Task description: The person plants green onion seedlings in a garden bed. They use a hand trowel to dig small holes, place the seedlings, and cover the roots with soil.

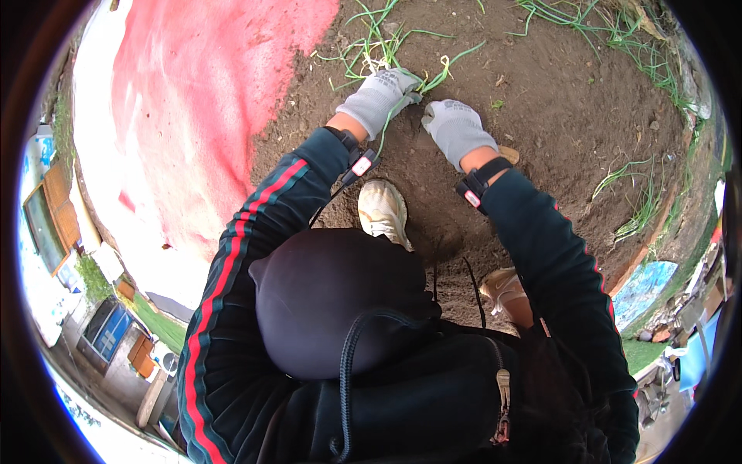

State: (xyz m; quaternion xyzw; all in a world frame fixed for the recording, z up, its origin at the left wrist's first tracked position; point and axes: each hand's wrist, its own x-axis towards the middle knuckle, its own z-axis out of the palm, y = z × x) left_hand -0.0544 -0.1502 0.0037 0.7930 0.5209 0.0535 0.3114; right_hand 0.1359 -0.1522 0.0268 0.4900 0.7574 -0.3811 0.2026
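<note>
My left hand, in a grey knitted work glove, is closed around a green onion plant; its leaves stick out to the right and one long leaf hangs down past the wrist. Just beyond that hand, more green onion plants with pale bases lie on the brown soil. My right hand, gloved alike, is low over the soil a little to the right, its fingers curled. Whether anything is within those fingers is hidden. The two hands are close together but apart.
A red and white sheet covers the ground at the left. Green onion plants stand at the top right and right. A small wooden piece lies by my right wrist. My shoes are on the soil below the hands.
</note>
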